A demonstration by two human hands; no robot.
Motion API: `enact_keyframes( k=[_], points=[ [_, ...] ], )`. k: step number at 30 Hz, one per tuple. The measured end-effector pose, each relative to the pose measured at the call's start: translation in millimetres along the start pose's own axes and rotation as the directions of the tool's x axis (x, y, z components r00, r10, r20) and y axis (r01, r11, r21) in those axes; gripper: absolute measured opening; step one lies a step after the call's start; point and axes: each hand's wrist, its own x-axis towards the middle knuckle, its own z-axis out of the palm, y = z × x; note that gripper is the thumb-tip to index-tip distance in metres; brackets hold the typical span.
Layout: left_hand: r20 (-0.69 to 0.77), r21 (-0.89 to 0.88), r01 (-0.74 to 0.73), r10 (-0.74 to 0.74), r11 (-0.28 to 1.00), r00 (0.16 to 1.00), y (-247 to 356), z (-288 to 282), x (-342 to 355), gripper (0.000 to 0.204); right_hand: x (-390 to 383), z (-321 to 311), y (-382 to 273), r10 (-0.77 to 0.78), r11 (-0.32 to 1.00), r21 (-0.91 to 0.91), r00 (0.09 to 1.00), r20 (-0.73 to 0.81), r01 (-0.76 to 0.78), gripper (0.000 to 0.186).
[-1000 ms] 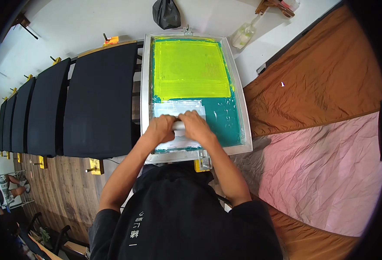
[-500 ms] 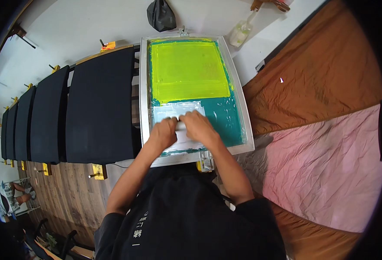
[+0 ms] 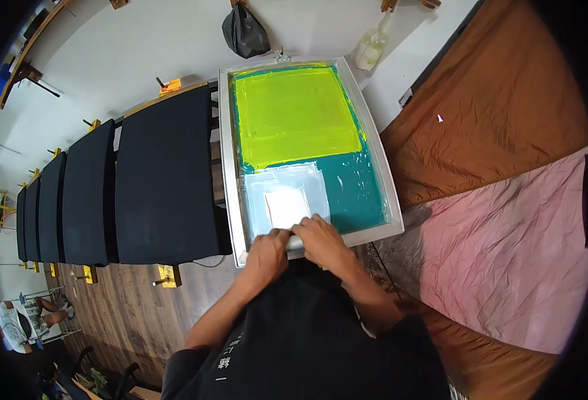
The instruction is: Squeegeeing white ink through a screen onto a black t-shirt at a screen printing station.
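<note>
A silkscreen with a pale metal frame [image 3: 230, 167] lies before me. Its far half bears a yellow-green rectangle [image 3: 297, 110]; teal mesh [image 3: 355, 190] shows at the near right. Streaky pale ink surrounds a bright white square [image 3: 286, 205] at the near left. My left hand [image 3: 268, 253] and my right hand [image 3: 322, 243] are side by side at the frame's near edge, fingers curled over a pale squeegee [image 3: 294, 245]. Both hands hide most of it, and its blade cannot be seen.
Black fabric-covered boards [image 3: 166, 173] stand in a row to the left, with yellow clamps [image 3: 167, 276] along their sides. A black bag [image 3: 245, 32] hangs on the wall. Brown cloth [image 3: 487, 107] and pink cloth [image 3: 507, 247] spread rightward. A person [image 3: 30, 320] sits at the far lower left.
Both hands have drawn the squeegee toward me, from over the pale ink patch to the frame's near edge. The bright white square is uncovered. My view has shifted slightly.
</note>
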Motion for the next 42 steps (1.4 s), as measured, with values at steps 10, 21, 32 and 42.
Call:
enact_keyframes(
  k=[10, 21, 32, 42],
  points=[
    [0.091, 0.020, 0.113, -0.115, 0.993, 0.989, -54.0, -36.2, 69.1, 0.026, 95.2, -14.1, 19.9, -0.028, 0.999, -0.042, 0.999, 0.021, 0.029, 0.022],
    [0.212, -0.098, 0.119, -0.096, 0.988, 0.973, 4.7, -7.5, 31.1, 0.033, 20.3, -32.5, 24.5, -0.023, 1.000, -0.009, 0.980, 0.199, 0.025, 0.022],
    [-0.038, -0.083, 0.055, -0.058, 0.995, 0.998, -54.8, -8.9, 66.0, 0.041, 83.0, -3.3, 33.9, 0.009, 0.994, -0.111, 1.000, -0.003, -0.009, 0.035],
    [0.078, -0.078, 0.052, -0.045, 0.996, 0.996, -41.4, -23.1, -26.0, 0.027, 22.3, 23.5, -35.7, -0.003, 1.000, -0.019, 0.993, 0.117, 0.005, 0.036]
  ],
)
